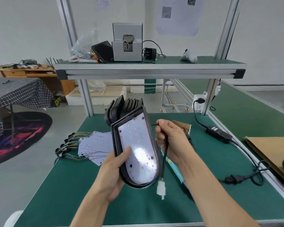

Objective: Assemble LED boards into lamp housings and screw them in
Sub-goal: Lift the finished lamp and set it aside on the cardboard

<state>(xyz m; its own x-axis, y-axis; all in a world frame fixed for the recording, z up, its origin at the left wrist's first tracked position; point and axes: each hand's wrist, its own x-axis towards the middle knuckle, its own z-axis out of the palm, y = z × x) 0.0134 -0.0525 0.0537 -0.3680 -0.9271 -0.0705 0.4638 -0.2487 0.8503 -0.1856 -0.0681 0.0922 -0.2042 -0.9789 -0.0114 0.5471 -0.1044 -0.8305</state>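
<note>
Two bare arms reach up from 6 o'clock over the green table (72,185). The left hand (115,176) holds a black lamp housing (152,145) up off the table, fingers curled round its left edge and thumb pressing on the white LED board (138,145) that sits inside it. The housing is tilted, with its round end at 6 o'clock and its flat end at 12 o'clock. The right hand (168,138), just beside the housing at 3 o'clock, pinches a black cable (164,161). The cable hangs down from the hand and ends in a white plug (161,190) that dangles in the air. At 9 o'clock from the housing, a fan of spare LED boards (95,148) with colored wires lies on the table. Behind the housing at 12 o'clock stands a row of empty black housings (121,108). A small box of screws (184,127) sits at 2 o'clock, partly hidden by the right hand. A teal tool (174,167) lies under the right wrist. On the shelf (147,69) at 12 o'clock sits a gray machine (127,41).
</note>
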